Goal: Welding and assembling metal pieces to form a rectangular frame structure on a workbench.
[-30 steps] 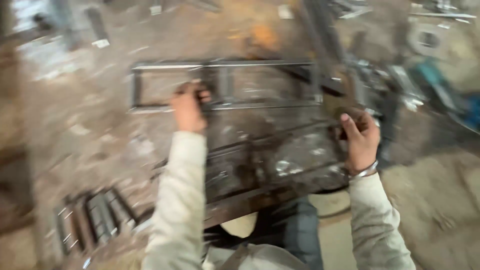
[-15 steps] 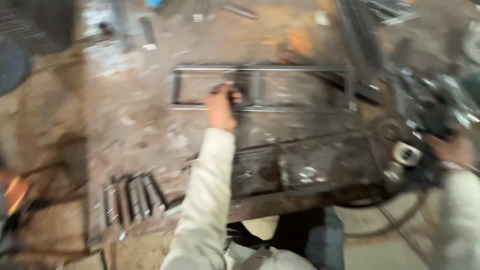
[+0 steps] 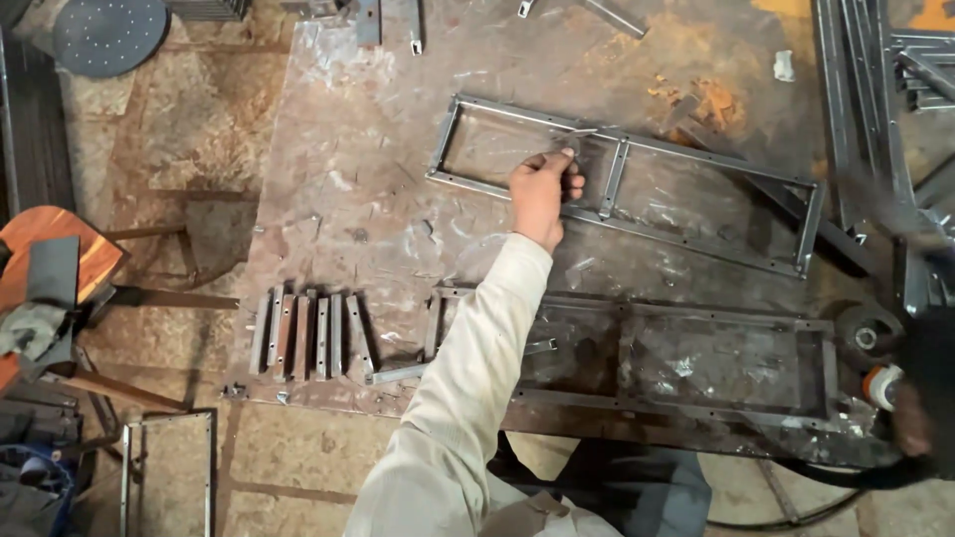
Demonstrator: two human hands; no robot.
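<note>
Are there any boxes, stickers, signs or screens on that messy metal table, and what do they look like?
None that I can see: no box, sticker, sign or screen.
Small pale scrap: far right of the rusty steel table, whitish, crumpled; too small to tell whether it is a label.
Left hand: resting on the grey metal frame, which is bare steel.

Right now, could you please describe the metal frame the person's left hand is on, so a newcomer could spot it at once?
Start from the rusty steel worktable. On its far side lies a long rectangular metal frame, with the left hand resting on its middle. Unlike the nearer frame at the table's front edge, it lies slanted and has one crossbar.
</note>
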